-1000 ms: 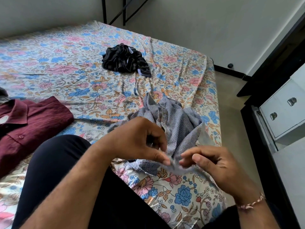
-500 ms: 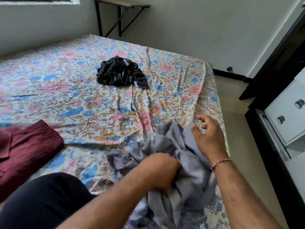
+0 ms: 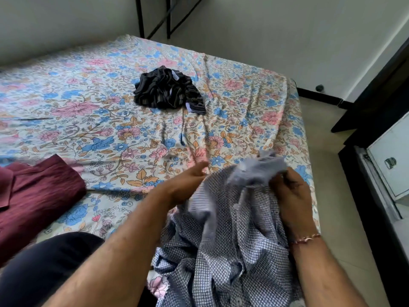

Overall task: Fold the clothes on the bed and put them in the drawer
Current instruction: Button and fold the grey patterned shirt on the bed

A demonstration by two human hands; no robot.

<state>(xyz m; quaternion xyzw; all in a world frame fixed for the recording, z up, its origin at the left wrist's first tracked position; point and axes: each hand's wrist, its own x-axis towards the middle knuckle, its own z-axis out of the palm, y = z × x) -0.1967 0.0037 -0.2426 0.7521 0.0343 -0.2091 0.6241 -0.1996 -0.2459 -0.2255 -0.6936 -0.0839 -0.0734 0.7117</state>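
Checked blue shirt (image 3: 230,247) bunched btwn left hand (image 3: 188,185), right hand (image 3: 290,196).

On the bed (image 3: 88,120), a crumpled shirt (image 3: 232,251) lies at the near right edge, between the left hand (image 3: 188,185) and the right hand (image 3: 290,196). A folded shirt (image 3: 37,200) lies at the near left. A bundled garment (image 3: 166,91) sits farther back, mid-bed. A drawer unit (image 3: 389,165) stands right of the bed, across a strip of floor (image 3: 336,173).
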